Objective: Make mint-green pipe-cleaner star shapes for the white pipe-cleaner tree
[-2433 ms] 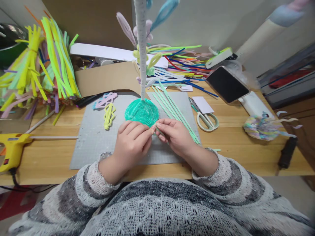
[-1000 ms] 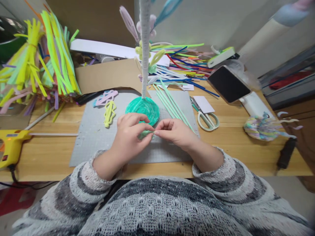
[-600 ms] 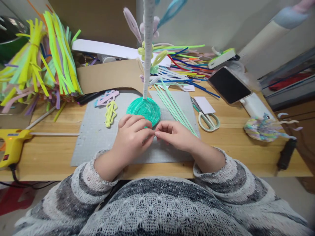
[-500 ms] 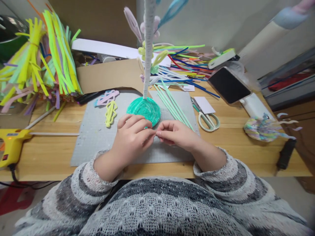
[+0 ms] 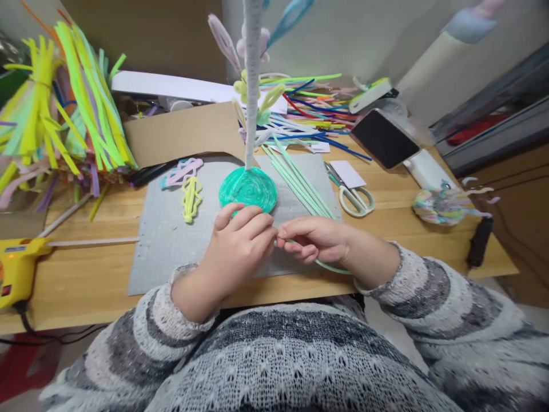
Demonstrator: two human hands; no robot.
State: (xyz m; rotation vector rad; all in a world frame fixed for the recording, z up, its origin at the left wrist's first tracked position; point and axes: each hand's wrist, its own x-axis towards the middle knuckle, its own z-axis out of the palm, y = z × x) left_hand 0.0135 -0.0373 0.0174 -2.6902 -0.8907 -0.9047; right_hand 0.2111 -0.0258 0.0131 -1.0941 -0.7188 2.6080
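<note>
A pale green pipe cleaner [image 5: 332, 268] runs out beneath my right hand [image 5: 319, 239], whose thumb and forefinger pinch it. My left hand [image 5: 242, 246] is closed on its other part, fingertips meeting the right ones; most of the strand is hidden there. Just behind the left fingers lies a round green coiled base [image 5: 249, 186], with a white wrapped stem [image 5: 252, 86] rising from it. Pastel loops and small flower shapes hang on the stem. More pale green pipe cleaners [image 5: 300, 180] lie on the grey cutting mat [image 5: 167, 252], near zigzag pieces in yellow [image 5: 191, 199] and pink [image 5: 184, 171].
At left are a yellow glue gun [image 5: 19, 263] and bundled pipe cleaners [image 5: 86, 103]. Brown cardboard [image 5: 184, 131] lies behind the mat. To the right are scissors [image 5: 357, 201], a phone [image 5: 385, 139], a pastel coiled piece [image 5: 438, 206] and a black-handled tool [image 5: 479, 243].
My right hand has turned and shifted slightly right and down, and a length of pale green pipe cleaner now shows below it. The view has swung a little to the right.
</note>
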